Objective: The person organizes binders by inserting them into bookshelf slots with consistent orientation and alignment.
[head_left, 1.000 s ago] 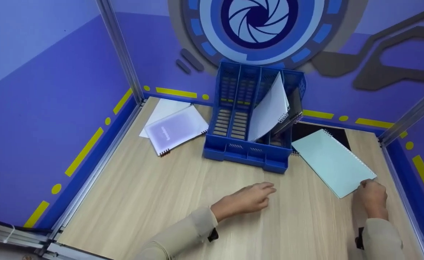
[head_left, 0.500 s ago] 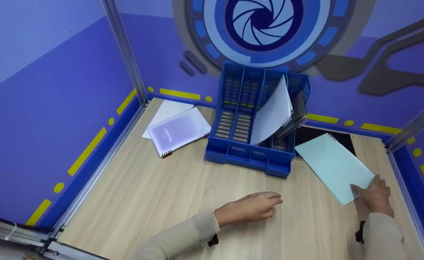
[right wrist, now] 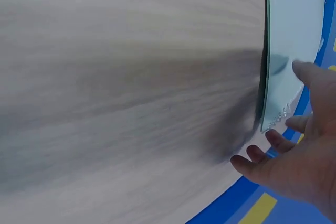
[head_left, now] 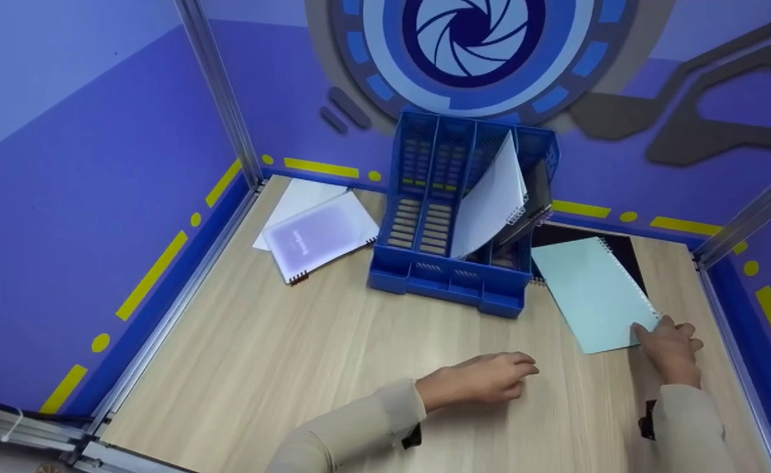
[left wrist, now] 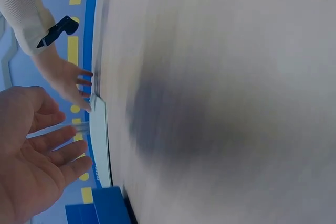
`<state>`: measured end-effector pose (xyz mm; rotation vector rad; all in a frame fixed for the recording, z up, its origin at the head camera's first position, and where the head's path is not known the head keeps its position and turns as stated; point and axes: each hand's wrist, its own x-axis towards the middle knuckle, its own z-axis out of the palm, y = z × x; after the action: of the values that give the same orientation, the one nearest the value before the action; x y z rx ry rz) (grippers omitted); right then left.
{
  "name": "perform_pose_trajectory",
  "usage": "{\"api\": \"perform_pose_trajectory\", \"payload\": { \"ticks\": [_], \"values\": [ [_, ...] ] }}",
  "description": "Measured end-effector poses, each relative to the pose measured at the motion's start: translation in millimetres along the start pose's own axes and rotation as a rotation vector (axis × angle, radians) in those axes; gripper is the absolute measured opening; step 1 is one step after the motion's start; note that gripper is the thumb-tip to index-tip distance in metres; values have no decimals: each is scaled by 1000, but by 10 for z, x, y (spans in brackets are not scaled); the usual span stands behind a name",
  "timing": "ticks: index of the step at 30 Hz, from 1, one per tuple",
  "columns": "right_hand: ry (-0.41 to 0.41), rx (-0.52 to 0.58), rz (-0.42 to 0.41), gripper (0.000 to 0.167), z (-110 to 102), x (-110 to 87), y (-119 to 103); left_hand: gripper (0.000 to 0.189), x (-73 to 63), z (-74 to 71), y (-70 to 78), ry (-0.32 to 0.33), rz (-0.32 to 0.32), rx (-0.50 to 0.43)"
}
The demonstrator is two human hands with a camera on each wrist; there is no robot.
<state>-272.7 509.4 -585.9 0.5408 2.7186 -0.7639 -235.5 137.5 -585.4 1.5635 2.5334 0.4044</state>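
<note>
We see the right hand (head_left: 672, 349) nearer, fingers parted, gripping nothing, at the near right corner of the green notebook (head_left: 592, 295); contact uncertain. Left hand (head_left: 487, 381): relaxed, holding nothing, well apart. Notebook's long axis runs away and leftward, toward the blue rack (head_left: 448, 282).

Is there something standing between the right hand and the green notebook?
Nothing visible does. The right hand is at the near right corner of the green notebook, partly over it; the blue rack is to the left.

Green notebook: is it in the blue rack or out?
Out: the green notebook shows whole beside the rack, partly over something black.
</note>
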Motion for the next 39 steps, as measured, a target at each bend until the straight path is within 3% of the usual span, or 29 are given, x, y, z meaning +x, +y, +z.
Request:
{"api": "perform_pose_trajectory", "payload": {
  "ticks": [10,14,19,25,27,31,35,39],
  "values": [
    [103,41,79,57,84,-148,-47,40,459,145,208,-33,-86,-52],
    [72,61,76,44,119,-200,-38,40,605,201,241,-33,-155,-83],
    [-51,156,60,37,148,-262,-40,40,732,255,264,-36,-228,-129],
    [-302,566,90,32,249,-463,-100,46,778,288,307,-12,-274,-158],
    [-373,701,80,31,299,-530,-133,48,789,293,327,15,-275,-130],
    [-462,859,47,24,387,-632,-223,53,847,316,368,59,-268,27],
    [-523,903,-5,19,436,-712,-309,54,938,362,413,52,-273,210],
    [-603,879,-93,20,441,-766,-347,49,1005,408,464,49,-296,304]
  ]
}}
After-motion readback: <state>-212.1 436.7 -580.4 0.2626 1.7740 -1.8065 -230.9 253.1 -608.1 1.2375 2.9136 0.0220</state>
